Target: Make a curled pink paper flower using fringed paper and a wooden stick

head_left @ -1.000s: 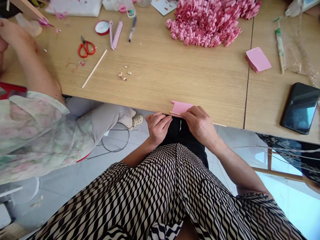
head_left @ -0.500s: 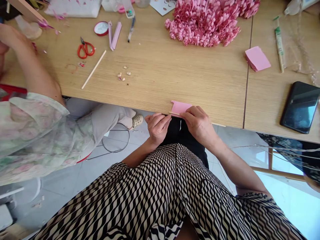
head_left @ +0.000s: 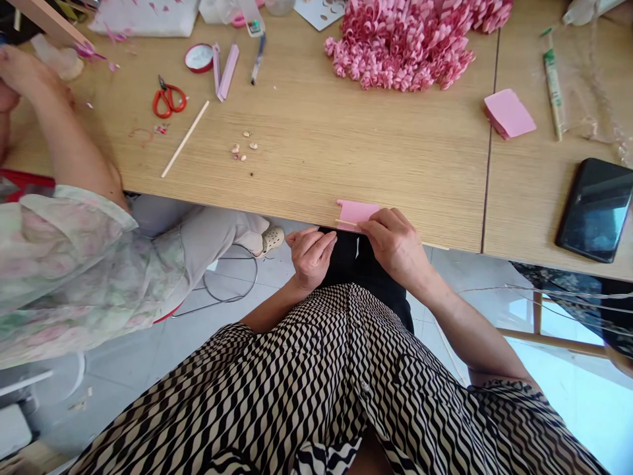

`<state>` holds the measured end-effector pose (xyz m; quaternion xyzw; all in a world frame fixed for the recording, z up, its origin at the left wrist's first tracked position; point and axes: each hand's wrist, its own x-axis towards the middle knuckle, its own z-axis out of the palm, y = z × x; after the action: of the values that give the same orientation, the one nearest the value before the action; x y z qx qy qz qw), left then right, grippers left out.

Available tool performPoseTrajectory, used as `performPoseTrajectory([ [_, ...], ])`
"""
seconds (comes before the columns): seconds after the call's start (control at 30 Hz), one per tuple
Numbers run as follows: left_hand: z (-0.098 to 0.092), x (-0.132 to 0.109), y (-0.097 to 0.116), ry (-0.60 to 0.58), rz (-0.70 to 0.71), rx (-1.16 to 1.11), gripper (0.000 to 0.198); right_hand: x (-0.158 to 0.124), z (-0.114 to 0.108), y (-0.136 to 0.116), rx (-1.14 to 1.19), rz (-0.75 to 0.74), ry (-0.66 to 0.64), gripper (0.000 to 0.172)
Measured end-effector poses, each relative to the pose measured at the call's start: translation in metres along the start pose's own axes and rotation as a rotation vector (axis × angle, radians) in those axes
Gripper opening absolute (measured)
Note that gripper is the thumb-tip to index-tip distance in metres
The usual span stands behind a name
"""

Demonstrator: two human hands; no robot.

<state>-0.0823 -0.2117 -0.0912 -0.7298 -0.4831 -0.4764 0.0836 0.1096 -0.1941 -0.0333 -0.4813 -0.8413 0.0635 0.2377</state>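
A small pink paper sheet lies at the near edge of the wooden table, with a thin wooden stick along its near side. My right hand is closed, its fingers pinching the stick and the paper's lower right corner. My left hand hovers just off the table edge to the left of the paper, fingers loosely curled and extended toward the stick's end, holding nothing I can see.
A heap of curled pink paper pieces lies at the far side. A pink paper stack, a black phone, red scissors, a loose stick and a tape roll lie about. Another person's arm rests at left.
My left hand has drawn slightly back and down from the table edge, away from the stick. My right hand and the pink paper have stayed in place.
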Motion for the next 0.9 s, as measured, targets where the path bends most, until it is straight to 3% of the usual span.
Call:
performPoseTrajectory([
  [0.9,0.0025,0.0019,0.0042,-0.052,-0.086,0.027,0.012,-0.0063,-0.0005,-0.0007,-0.013,-0.011,-0.036,0.025],
])
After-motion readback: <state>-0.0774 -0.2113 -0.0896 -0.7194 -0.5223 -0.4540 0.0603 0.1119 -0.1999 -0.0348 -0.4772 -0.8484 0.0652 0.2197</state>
